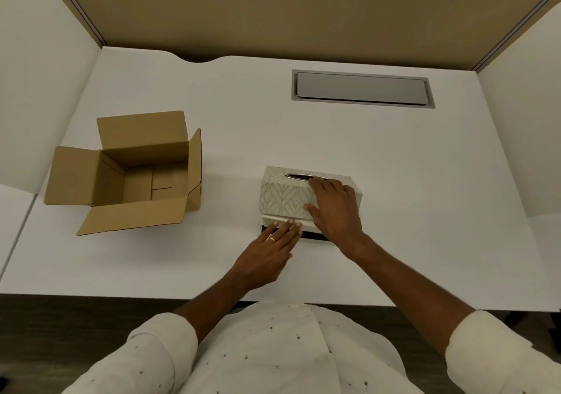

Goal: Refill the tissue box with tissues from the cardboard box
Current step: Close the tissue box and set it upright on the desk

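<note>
My cream, star-speckled sleeves [158,360] fill the bottom of the view, bare forearms reaching toward twelve o'clock over the white bench [425,211]. My left hand [267,257], ring on one finger, lies flat and unclenched, fingertips [290,223] pressing the white tissue pack [273,219] that pokes out of the near side of the tissue box [285,196]. My right hand [334,208] drapes over the box's right half, steadying it with a loose grip rather than a clamp. I judge this the loading step: the pack is partly in and wants a level push away from me while the box stays braced. The box is leaf-patterned card with a glossy slit on top; something dark shows beneath the pack. At nine o'clock, well apart, the brown corrugated cardboard box [130,175] stands flaps-open and looks empty.
</note>
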